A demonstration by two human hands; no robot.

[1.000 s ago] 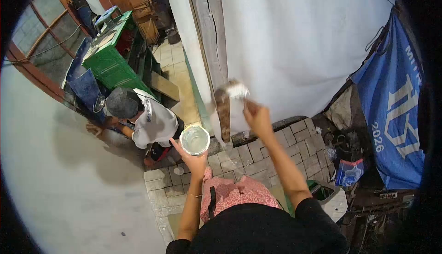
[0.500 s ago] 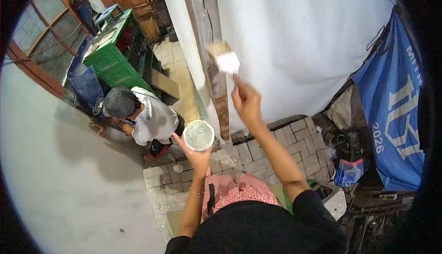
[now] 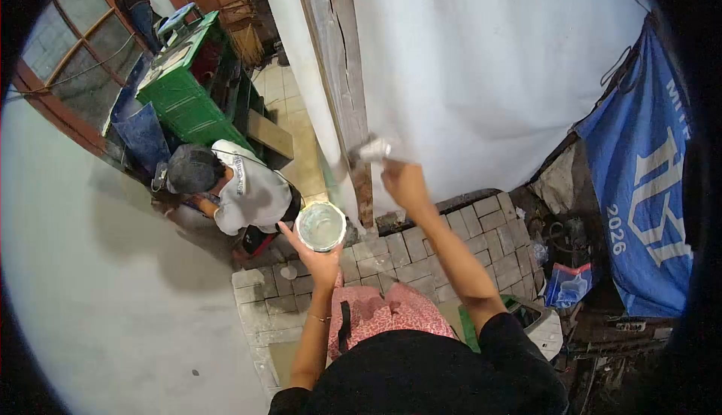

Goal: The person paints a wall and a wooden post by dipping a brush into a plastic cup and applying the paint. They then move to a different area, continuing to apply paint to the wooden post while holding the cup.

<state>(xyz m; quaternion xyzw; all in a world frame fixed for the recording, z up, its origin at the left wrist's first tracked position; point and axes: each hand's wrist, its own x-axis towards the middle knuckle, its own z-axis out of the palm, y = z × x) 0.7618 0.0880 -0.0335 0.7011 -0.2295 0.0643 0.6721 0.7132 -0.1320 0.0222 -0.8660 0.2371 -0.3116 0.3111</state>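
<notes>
My left hand (image 3: 320,263) holds a round tub (image 3: 321,227) with a pale rim and whitish-grey contents, its opening facing up. In my right hand (image 3: 406,186) is a paintbrush (image 3: 372,152), blurred by motion, its head at the lower part of a wooden post (image 3: 348,84). The fingers of that hand are closed round the brush handle. White sheeting (image 3: 481,76) hangs just right of the post, behind the brush.
A person (image 3: 252,189) in a white shirt and dark cap crouches at the left wall (image 3: 135,264), near a green cabinet (image 3: 180,103). Grey paving (image 3: 406,249) lies below. A blue banner (image 3: 639,182) hangs at right, above a plastic bag (image 3: 569,283).
My right hand and the brush have moved down along the post. The tub in my left hand has shifted slightly left and down.
</notes>
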